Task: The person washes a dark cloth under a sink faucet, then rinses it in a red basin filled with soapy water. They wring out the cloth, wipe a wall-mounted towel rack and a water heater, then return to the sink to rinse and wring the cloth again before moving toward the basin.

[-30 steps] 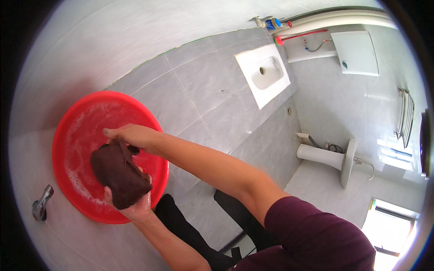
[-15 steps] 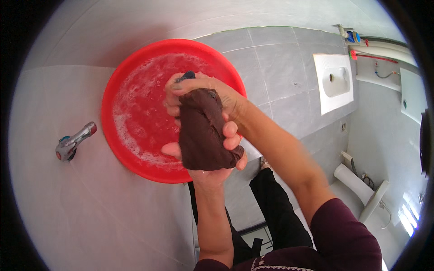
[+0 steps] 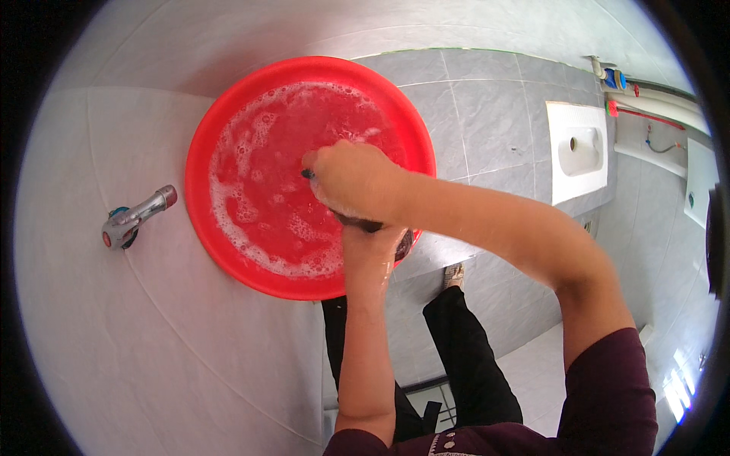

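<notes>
A dark brown cloth item (image 3: 359, 221) is mostly hidden between my hands over the red basin (image 3: 199, 190) of sudsy water (image 3: 262, 178). My left hand (image 3: 370, 247) is closed round it from below, and a dark, textured part (image 3: 404, 245) shows beside the wrist. Above it, my right hand (image 3: 353, 181) is closed, its back toward me. A small dark blue-black object (image 3: 308, 174) pokes out at its fingers; its kind is not clear.
A chrome tap (image 3: 137, 218) juts from the pale surface left of the basin. A white squat toilet (image 3: 578, 150) lies in the grey tiled floor at far right, near wall pipes (image 3: 654, 99). My trousered leg (image 3: 471, 349) and shoe (image 3: 454, 275) show below.
My right hand has come down over the brown cloth item, its elbow swinging outward, and now covers most of it. The hands are lower over the water. The view has shifted slightly.
</notes>
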A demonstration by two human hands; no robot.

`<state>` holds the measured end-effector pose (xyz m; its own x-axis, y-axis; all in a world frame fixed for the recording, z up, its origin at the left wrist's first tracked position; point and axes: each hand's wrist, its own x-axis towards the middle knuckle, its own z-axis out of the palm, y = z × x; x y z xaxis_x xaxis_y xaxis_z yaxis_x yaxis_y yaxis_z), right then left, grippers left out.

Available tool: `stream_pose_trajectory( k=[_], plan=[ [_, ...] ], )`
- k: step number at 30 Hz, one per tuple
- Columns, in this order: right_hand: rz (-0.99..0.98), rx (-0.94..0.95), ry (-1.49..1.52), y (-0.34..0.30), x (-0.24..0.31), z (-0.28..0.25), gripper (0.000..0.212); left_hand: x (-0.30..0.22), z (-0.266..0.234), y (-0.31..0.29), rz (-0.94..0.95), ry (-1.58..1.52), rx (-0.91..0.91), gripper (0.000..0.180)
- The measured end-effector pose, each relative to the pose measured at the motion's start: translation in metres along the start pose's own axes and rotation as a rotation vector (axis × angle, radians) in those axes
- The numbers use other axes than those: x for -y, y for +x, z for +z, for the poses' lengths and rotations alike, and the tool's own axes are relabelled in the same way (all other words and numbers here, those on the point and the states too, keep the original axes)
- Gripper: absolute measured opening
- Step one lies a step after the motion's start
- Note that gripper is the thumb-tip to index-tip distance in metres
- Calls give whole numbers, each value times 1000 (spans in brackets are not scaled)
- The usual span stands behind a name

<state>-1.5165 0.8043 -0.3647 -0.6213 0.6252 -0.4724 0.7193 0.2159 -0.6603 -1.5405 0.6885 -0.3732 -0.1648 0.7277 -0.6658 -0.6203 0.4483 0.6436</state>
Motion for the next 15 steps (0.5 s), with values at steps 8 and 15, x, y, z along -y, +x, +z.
stream_pose_trajectory(
  k=[8,15],
  plan=[
    [19,334,1490,-10,-39,-31,46,-36,-12,-10,-203,-448,313,52],
    [-484,175,2233,-29,-32,30,79,-19,8,-15,-419,-1211,794,67]
  ],
)
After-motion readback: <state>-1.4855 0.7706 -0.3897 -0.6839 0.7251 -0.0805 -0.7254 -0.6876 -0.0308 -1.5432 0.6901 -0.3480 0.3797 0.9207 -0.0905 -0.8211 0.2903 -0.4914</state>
